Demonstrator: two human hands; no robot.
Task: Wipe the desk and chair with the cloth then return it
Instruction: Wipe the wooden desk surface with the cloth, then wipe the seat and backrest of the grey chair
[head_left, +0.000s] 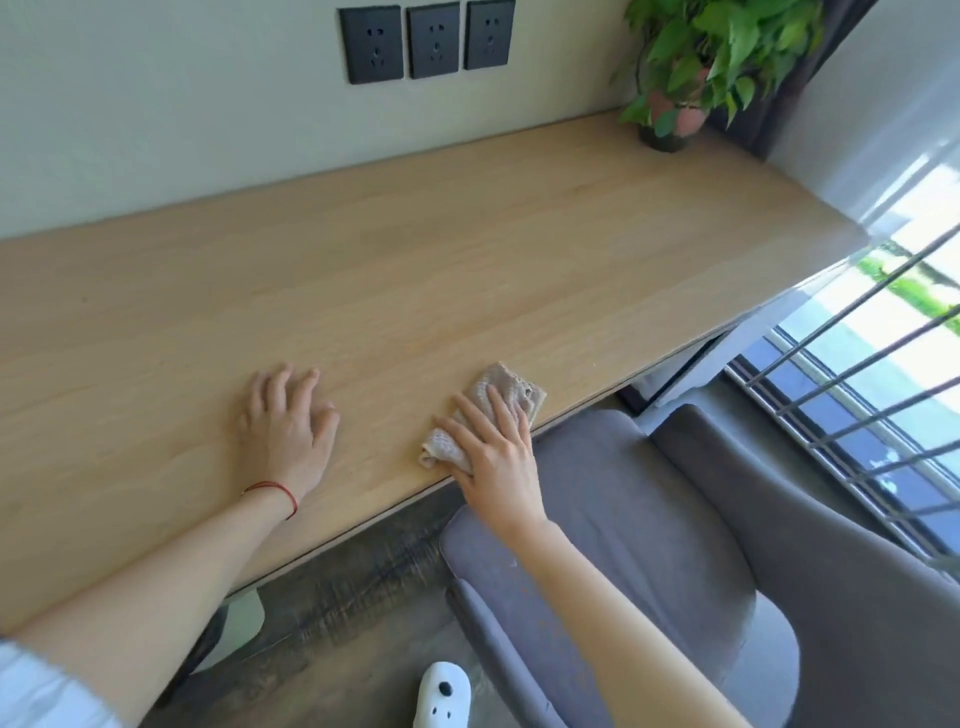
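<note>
A light wooden desk (415, 260) runs along the wall. A crumpled beige cloth (511, 387) lies near the desk's front edge. My right hand (493, 447) lies flat on the cloth, fingers spread, pressing it onto the wood. My left hand (288, 421) rests palm down on the bare desk to the left of the cloth, fingers apart, holding nothing; a red string circles its wrist. A grey upholstered chair (701, 545) stands below the desk's front edge at the right, under my right forearm.
A potted green plant (691, 78) stands at the desk's far right corner. Three black wall sockets (426, 41) sit above the desk. A window with metal bars (857, 389) is at the right. A white slipper (441, 696) is on the dark floor.
</note>
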